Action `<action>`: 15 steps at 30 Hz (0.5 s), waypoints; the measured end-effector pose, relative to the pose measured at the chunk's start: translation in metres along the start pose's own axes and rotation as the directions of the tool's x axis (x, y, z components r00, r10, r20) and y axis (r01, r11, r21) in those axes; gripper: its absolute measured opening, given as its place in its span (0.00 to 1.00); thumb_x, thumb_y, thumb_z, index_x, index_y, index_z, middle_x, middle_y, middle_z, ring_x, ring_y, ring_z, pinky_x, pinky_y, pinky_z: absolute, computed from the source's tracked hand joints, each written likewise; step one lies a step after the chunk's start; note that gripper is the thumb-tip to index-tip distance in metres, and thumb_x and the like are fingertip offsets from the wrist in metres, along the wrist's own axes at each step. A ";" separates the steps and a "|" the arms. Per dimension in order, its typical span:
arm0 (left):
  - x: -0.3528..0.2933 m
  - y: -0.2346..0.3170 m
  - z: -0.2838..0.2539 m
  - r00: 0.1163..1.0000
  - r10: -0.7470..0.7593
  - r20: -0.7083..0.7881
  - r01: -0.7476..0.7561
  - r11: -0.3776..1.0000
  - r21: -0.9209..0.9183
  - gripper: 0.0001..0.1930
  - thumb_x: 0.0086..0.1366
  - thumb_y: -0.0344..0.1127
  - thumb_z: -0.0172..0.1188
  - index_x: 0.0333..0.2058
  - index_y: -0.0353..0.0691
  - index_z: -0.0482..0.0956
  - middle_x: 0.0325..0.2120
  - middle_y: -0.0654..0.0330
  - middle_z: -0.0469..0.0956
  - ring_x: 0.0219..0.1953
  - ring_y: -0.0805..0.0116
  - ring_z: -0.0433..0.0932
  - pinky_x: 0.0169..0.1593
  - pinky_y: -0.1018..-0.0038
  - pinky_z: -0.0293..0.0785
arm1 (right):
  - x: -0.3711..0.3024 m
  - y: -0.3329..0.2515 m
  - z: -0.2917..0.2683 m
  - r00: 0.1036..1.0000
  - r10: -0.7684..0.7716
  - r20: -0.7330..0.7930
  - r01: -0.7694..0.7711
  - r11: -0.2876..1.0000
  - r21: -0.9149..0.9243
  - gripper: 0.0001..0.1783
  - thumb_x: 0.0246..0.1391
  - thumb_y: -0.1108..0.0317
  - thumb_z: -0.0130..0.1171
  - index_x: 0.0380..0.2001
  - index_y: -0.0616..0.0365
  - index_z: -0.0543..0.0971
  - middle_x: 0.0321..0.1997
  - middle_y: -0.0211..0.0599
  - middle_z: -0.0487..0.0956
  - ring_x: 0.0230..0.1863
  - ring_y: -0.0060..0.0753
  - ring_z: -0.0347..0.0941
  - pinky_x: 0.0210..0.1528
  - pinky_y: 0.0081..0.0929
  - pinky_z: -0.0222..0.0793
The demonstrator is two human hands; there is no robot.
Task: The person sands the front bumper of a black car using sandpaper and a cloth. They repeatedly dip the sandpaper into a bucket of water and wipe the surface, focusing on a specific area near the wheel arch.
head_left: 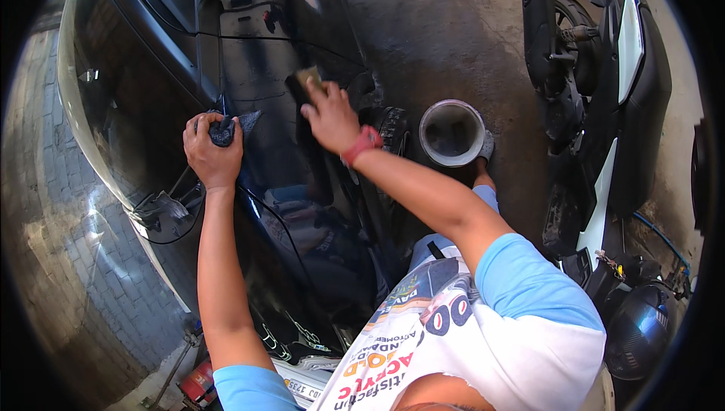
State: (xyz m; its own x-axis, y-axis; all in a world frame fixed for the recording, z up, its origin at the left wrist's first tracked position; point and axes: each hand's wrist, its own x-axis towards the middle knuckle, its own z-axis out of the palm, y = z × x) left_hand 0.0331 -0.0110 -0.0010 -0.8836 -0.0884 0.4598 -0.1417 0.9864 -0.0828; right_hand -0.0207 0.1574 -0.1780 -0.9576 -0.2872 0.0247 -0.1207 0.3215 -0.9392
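A dark, glossy car (264,147) stretches along my left and front, its paint reflecting my shirt. My left hand (214,156) is closed round a bunched dark grey cloth (224,132) by the base of the windshield; one corner of the cloth sticks out to the right. Over the fender, my right hand (332,118) grips a small yellow-brown sponge (308,76) with a dark side. A red band circles that wrist. Motion blurs the sponge a little, and whether it touches the paint I cannot tell.
A round bucket (454,163) stands on the damp concrete floor beside my foot, close to the car's front tire (393,130). A parked motorcycle (642,109) lines the right side. Near it sits a dark helmet (638,332). Paving bricks (98,252) lie beyond the car's far side.
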 end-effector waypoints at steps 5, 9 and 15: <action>0.007 0.004 0.003 1.000 0.022 0.010 -0.022 1.000 -0.007 0.13 0.59 0.38 0.75 0.35 0.40 0.80 0.41 0.55 0.81 0.49 0.50 0.80 0.56 0.58 0.74 | 0.022 0.017 0.003 0.994 0.039 -0.102 -0.040 0.999 -0.012 0.32 0.65 0.58 0.61 0.70 0.52 0.71 0.63 0.48 0.74 0.61 0.59 0.72 0.59 0.53 0.76; 0.011 0.009 0.005 1.000 0.016 -0.003 -0.016 1.000 -0.005 0.13 0.59 0.37 0.75 0.35 0.40 0.80 0.41 0.55 0.80 0.49 0.51 0.80 0.56 0.58 0.74 | 0.078 0.047 -0.005 0.965 0.243 0.094 -0.252 0.962 0.102 0.32 0.66 0.54 0.61 0.69 0.55 0.73 0.61 0.55 0.75 0.63 0.63 0.72 0.65 0.51 0.71; 0.005 0.006 -0.001 1.000 0.009 0.017 -0.009 1.000 -0.006 0.12 0.59 0.36 0.74 0.35 0.39 0.79 0.40 0.55 0.80 0.49 0.50 0.80 0.56 0.58 0.74 | -0.026 0.019 -0.005 0.999 0.054 0.002 -0.054 0.997 0.049 0.31 0.67 0.55 0.59 0.69 0.55 0.73 0.62 0.57 0.75 0.62 0.64 0.72 0.66 0.49 0.71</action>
State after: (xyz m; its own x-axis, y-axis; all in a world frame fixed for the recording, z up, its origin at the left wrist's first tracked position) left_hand 0.0282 -0.0057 0.0023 -0.8924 -0.0818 0.4437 -0.1309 0.9881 -0.0812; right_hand 0.0006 0.1752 -0.1945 -0.9621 -0.2714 -0.0268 -0.0557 0.2916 -0.9549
